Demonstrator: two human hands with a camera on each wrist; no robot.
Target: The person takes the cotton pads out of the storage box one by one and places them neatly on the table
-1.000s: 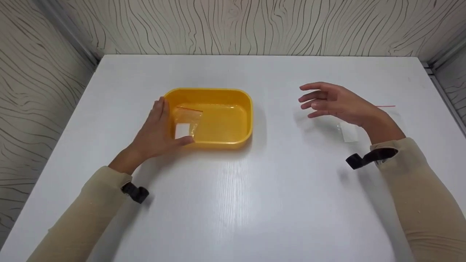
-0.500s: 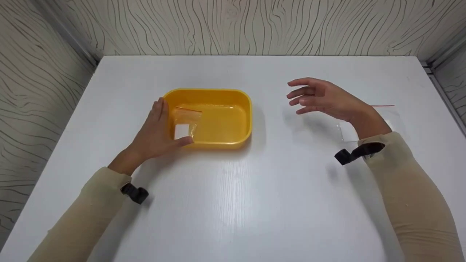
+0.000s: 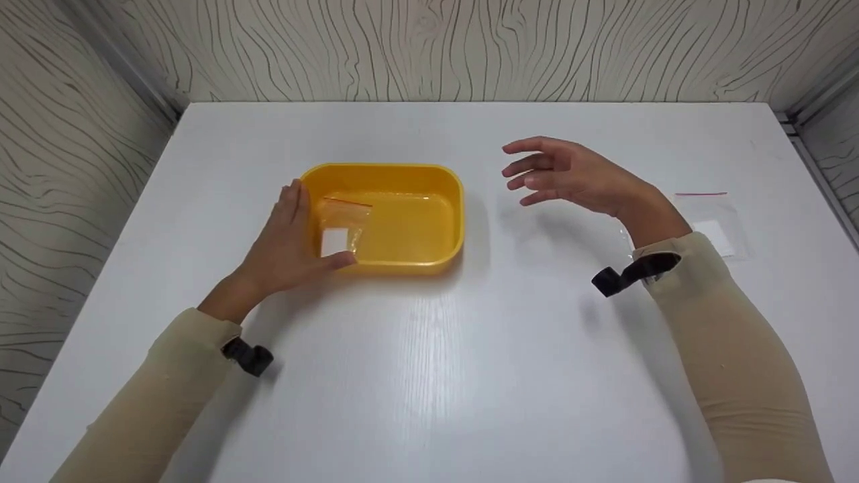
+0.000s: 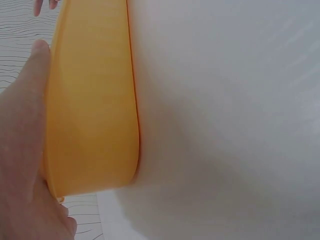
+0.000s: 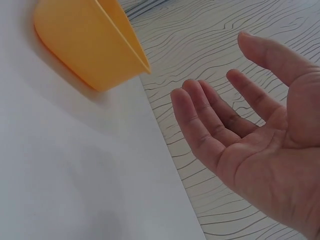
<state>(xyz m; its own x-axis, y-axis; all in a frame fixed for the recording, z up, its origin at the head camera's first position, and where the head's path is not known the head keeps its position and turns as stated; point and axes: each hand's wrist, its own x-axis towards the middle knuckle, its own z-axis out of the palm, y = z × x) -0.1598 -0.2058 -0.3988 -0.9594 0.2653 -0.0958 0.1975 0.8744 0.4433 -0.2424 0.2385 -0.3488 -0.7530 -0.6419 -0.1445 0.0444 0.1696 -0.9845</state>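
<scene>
In the head view, a yellow plastic container [image 3: 423, 267] sits on the white table. Inside it, toward the left, lies a small clear zip bag [image 3: 347, 213] with a white square. My left hand [image 3: 285, 245] grips the container's near-left corner, thumb at the front rim and fingers along the left wall. The container's outer side [image 4: 92, 100] fills much of the left wrist view. My right hand [image 3: 580, 176] hovers right of the container, holding nothing, fingers apart and loosely bent. In the right wrist view its palm [image 5: 270, 160] shows bare.
Another clear zip bag [image 3: 715, 228], with a coloured strip and a white square, lies on the table [image 3: 429, 376] at right. Beside it, clear plastic is partly hidden by my right wrist. A wood-line patterned wall [image 3: 429, 50] rises behind the table.
My right hand has moved left toward the container and slightly away from me, uncovering more of the zip bag at right. The left hand and the container stay in place.
</scene>
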